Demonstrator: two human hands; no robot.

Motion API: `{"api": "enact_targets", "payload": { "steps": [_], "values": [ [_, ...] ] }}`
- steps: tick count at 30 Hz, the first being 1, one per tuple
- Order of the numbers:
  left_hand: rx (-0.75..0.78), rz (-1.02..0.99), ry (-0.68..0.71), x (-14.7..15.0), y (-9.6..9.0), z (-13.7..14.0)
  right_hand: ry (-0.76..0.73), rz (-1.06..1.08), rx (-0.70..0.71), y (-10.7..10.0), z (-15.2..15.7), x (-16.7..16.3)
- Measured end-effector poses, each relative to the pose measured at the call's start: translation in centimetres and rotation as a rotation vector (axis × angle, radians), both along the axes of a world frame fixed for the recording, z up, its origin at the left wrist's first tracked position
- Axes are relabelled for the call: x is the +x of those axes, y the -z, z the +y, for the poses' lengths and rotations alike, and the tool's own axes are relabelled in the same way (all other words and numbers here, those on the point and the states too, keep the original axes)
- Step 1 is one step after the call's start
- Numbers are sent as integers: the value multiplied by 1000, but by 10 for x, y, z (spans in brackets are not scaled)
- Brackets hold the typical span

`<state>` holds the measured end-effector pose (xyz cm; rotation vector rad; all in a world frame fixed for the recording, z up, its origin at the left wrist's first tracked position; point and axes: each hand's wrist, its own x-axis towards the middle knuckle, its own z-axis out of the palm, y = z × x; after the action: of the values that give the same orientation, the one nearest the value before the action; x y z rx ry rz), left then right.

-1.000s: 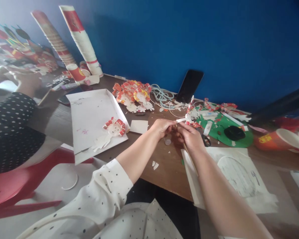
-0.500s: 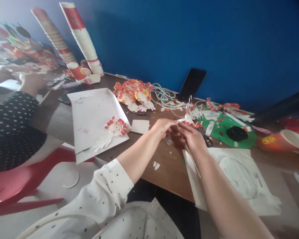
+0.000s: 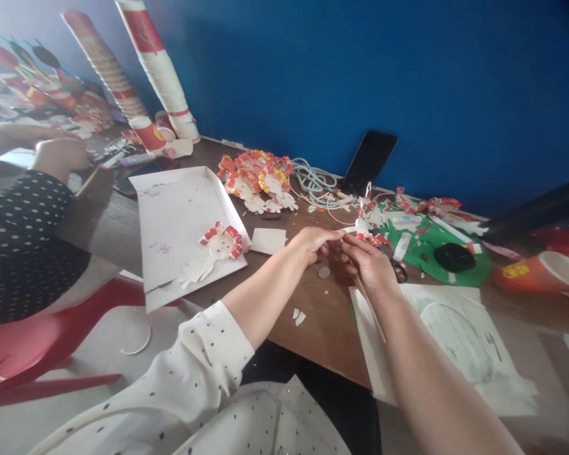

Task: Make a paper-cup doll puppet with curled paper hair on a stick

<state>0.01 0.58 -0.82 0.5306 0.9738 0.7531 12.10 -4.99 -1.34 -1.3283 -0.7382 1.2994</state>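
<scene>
Meeting mid-scene in head view: L hand (image 3: 317, 244) w/ fingers curled, can't tell on what; R hand (image 3: 373, 264), fingers closed round thin stick (image 3: 371, 309) slanting toward near side. 2 white scraps (image 3: 300, 319) lie nearer on brown table (image 3: 334, 332); paper-figure pile (image 3: 258, 177) far & left, green sheet (image 3: 477, 272) right.

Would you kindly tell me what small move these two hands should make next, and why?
I would probably turn the right hand slightly outward while the left hand stays put, because together they hide the upper end of the thin stick, so whether it touches the white paper piece at the fingertips cannot be told.
</scene>
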Motion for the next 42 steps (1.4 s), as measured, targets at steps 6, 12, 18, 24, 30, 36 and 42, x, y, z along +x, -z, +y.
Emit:
{"api": "enact_targets", "payload": {
  "steps": [6, 12, 18, 24, 30, 36, 42],
  "values": [
    [45, 71, 27, 0, 3, -2, 50, -13, 22, -1, 0, -1],
    [102, 39, 25, 3, 6, -3, -16, -109, 11, 12, 2, 7],
    [63, 148, -54, 6, 0, -5, -12, -229, -4, 13, 1, 3],
    [28, 185, -63, 6, -4, -4, -31, -271, 77, 10, 1, -4],
    [21, 136, -67, 5, -1, -3, -32, -113, 49, 8, 3, -5],
    [28, 65, -62, 5, -4, -6, -57, 129, -31, 6, 4, -3],
    [40, 96, -79, 7, -4, -7, -158, 335, -75, -2, 2, -1]
  ]
}}
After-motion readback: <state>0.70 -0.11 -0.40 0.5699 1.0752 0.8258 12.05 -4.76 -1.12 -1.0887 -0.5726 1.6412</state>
